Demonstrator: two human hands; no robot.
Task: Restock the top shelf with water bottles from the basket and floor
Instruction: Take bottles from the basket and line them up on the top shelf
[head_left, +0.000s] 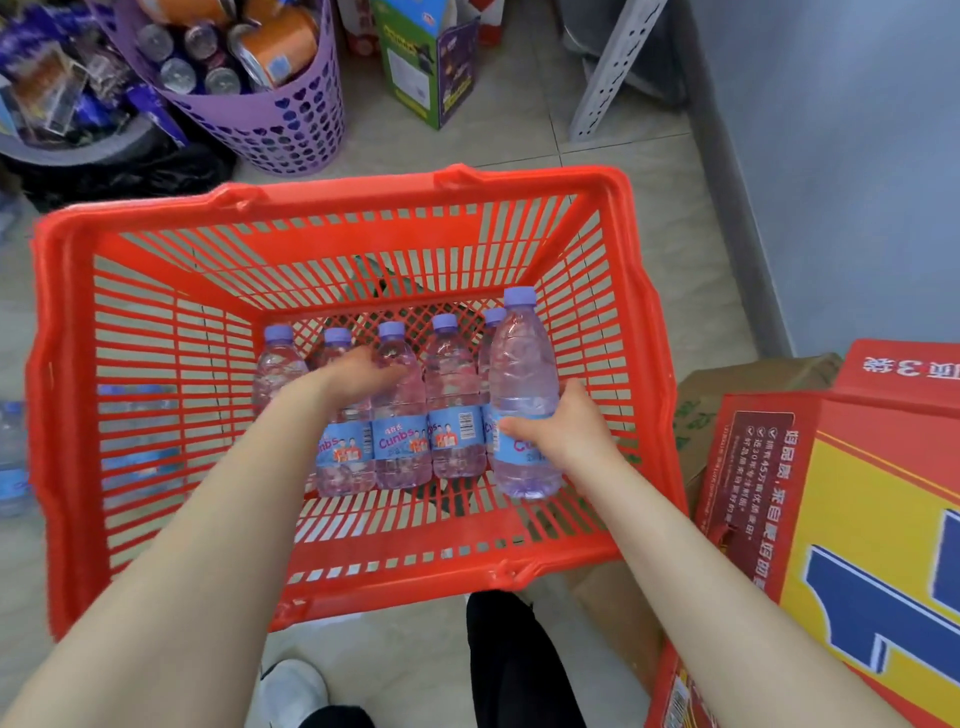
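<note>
R hand (558, 434) fingers wrapped round bottle (522, 395) at label, 3 o'clock in basket (332, 200); L hand (358, 374) curled on another. Full, heavyish, slick, squashy: grip mid-body.

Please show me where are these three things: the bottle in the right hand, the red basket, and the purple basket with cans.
Bottle in the right hand (521, 374): head view, on its clear upper body.
Red basket (332, 200): head view, on its far rim.
Purple basket (291, 130): head view, on its perforated side wall.

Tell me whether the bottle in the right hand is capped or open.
Capped. The water bottle held by the right hand above the red basket floor has its purple cap on.
</note>
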